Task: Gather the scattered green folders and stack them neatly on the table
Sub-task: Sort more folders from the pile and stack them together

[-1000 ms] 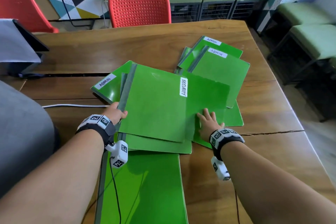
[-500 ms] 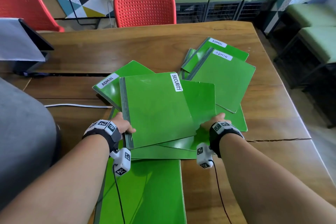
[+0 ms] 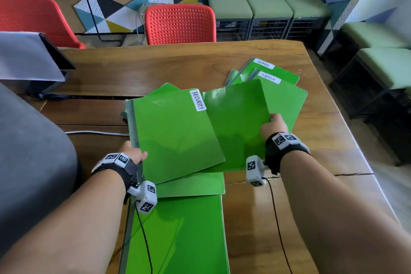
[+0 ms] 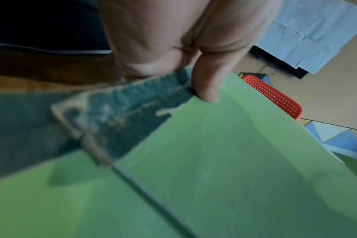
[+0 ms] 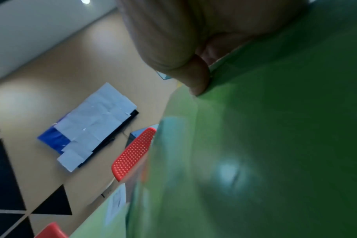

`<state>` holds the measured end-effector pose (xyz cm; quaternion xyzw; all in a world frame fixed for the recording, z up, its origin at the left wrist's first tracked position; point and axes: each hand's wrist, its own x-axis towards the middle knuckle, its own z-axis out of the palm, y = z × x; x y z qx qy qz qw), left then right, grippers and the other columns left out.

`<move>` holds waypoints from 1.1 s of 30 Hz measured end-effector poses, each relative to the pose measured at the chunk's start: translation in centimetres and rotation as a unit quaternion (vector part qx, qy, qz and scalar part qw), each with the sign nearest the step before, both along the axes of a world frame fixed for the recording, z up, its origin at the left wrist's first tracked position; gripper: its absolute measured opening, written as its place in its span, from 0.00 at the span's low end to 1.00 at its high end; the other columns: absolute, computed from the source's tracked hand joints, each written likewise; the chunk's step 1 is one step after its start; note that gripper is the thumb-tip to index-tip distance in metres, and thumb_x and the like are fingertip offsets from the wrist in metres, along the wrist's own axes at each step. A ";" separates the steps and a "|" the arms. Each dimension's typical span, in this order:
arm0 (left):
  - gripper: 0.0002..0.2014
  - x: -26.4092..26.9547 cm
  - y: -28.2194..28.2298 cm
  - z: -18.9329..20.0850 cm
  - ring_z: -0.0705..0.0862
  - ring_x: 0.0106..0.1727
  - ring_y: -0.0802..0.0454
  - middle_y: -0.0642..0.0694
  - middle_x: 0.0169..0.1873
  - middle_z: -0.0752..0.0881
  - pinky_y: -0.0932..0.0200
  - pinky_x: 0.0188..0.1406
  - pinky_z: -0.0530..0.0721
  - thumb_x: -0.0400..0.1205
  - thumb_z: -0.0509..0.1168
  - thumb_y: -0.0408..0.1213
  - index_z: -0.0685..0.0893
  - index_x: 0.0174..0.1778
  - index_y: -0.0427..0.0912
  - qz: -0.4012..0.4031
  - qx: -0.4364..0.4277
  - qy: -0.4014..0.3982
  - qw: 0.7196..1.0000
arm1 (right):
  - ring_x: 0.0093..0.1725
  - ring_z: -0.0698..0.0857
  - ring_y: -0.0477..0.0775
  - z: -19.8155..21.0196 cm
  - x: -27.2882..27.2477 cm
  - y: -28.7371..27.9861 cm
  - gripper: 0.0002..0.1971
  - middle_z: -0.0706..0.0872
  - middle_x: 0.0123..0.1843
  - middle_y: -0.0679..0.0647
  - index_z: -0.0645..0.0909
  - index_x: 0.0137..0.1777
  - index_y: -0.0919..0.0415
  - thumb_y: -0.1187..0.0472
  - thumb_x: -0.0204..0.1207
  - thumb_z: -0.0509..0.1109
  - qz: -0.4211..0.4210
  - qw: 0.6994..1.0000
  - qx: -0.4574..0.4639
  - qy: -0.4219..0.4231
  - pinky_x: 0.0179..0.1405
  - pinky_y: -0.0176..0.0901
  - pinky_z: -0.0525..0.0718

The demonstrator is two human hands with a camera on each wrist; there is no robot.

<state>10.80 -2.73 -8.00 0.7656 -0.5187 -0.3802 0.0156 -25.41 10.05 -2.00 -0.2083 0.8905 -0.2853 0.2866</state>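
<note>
Several green folders lie and hang over the wooden table [image 3: 124, 73]. My left hand [image 3: 133, 154] grips the grey spine edge of the folder labelled SECURITY [image 3: 175, 135], thumb [image 4: 206, 83] on top, lifting it tilted. My right hand [image 3: 274, 125] pinches the right edge of a plain green folder [image 3: 238, 122] tucked under it, thumb [image 5: 196, 77] on its upper face. Two folders labelled ADMIN [image 3: 282, 91] lie flat at the far right. Another green folder [image 3: 178, 233] lies flat near me, with one more [image 3: 193, 184] just beyond it.
A red chair [image 3: 180, 23] stands behind the table, another red chair [image 3: 37, 18] at the far left. A paper-covered screen [image 3: 29, 55] sits on the table's left. A white cable [image 3: 95, 133] runs across the left side. Green stools [image 3: 269, 6] line the wall.
Both hands have raised the SECURITY folder and the plain one beneath it off the pile. My right hand moved from the near edge to the folder's right edge.
</note>
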 end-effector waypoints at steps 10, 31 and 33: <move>0.23 3.6 -0.1 2.0 0.80 0.65 0.35 0.33 0.64 0.81 0.44 0.62 0.78 0.80 0.68 0.26 0.73 0.71 0.32 0.047 -0.072 0.000 0.996 | 0.68 0.79 0.63 4.3 -0.8 -0.8 0.32 0.76 0.74 0.60 0.67 0.79 0.56 0.75 0.75 0.51 -0.058 0.990 -0.100 0.081 0.55 0.46 0.77; 0.13 -4.6 -1.7 0.7 0.78 0.45 0.45 0.39 0.48 0.78 0.49 0.49 0.83 0.83 0.58 0.31 0.74 0.32 0.44 0.029 -0.023 0.203 0.979 | 0.37 0.82 0.51 -3.3 2.6 -1.1 0.30 0.81 0.57 0.56 0.62 0.81 0.54 0.62 0.81 0.67 -0.039 0.977 -0.045 -0.206 0.32 0.43 0.85; 0.12 -4.0 -2.7 0.8 0.78 0.46 0.44 0.37 0.44 0.80 0.54 0.48 0.80 0.81 0.61 0.32 0.73 0.31 0.41 -0.006 -0.042 0.047 0.998 | 0.36 0.82 0.52 -3.5 1.7 -0.7 0.30 0.80 0.56 0.55 0.61 0.82 0.53 0.63 0.81 0.67 -0.050 0.976 -0.046 -0.208 0.35 0.45 0.87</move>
